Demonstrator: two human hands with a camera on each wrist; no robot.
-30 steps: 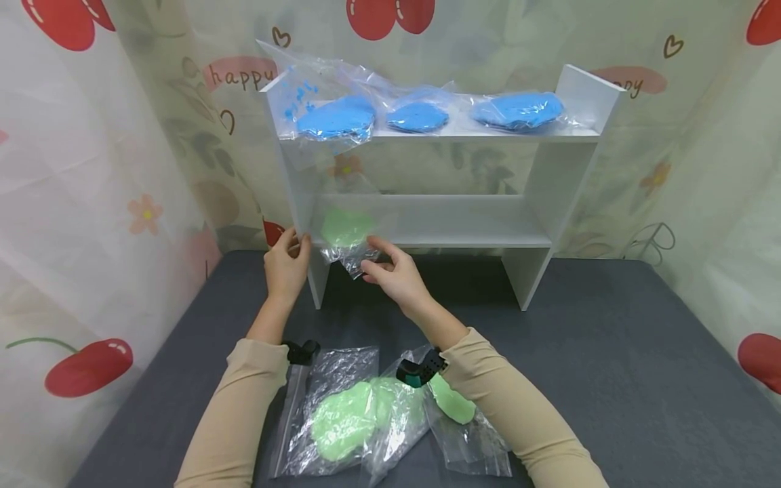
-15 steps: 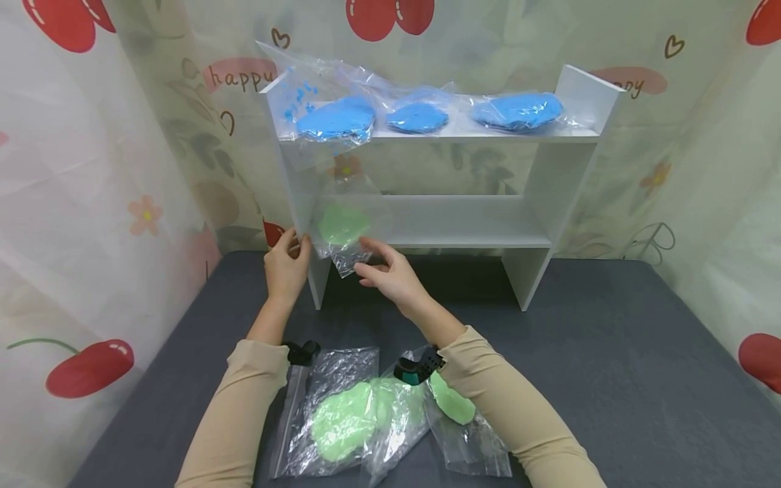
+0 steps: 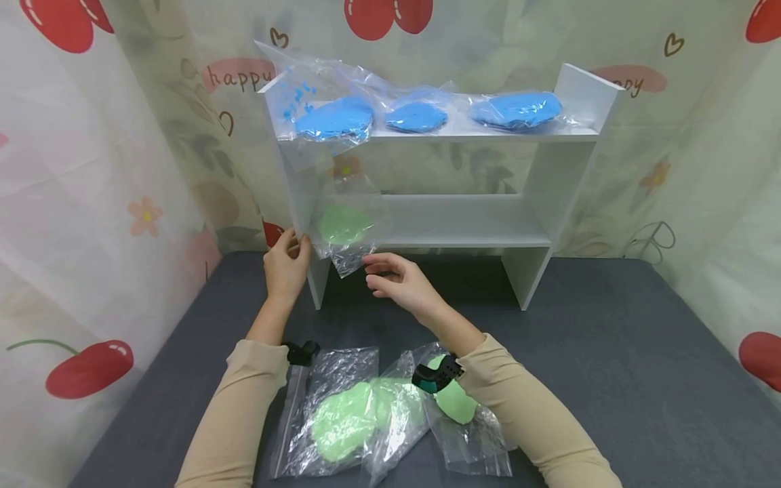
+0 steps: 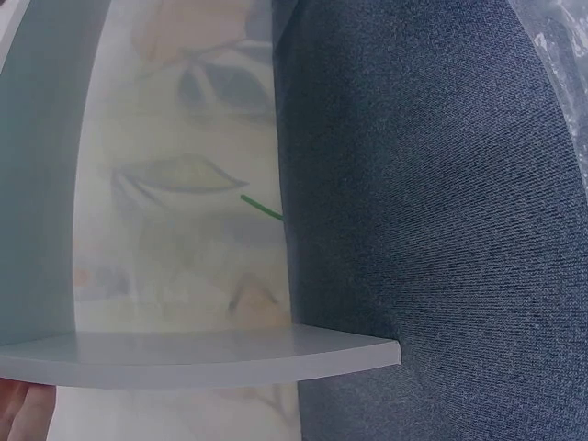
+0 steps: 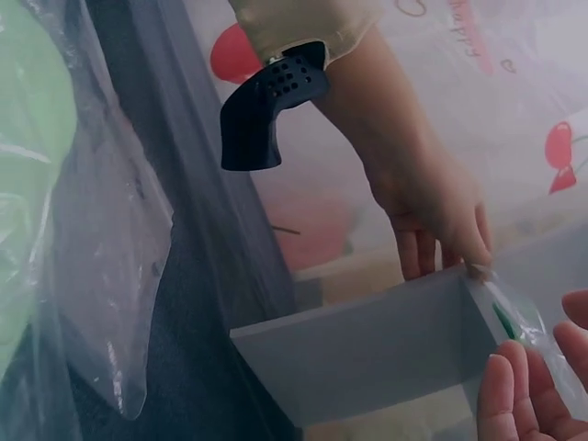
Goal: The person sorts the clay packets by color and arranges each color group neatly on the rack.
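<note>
My left hand grips the left side panel of a white two-tier shelf, thumb at its front edge and fingers behind. On the lower tier, against that panel, lies a clear plastic bag with a flat light-green piece inside; its corner hangs over the shelf's front edge. My right hand is just right of that corner, its fingers loosely bent and holding nothing. The right wrist view has the right fingers close to the bag, and the left hand at the panel.
Three clear bags with blue contents lie along the top tier. Several clear bags with light-green pieces lie overlapping on the dark tabletop between my forearms. Printed curtains surround the table. A thin cable hangs at the right.
The bag on the lower tier shifted slightly left, then stayed put. My right hand has come away from it, moving a little right and down. The left hand keeps its place.
</note>
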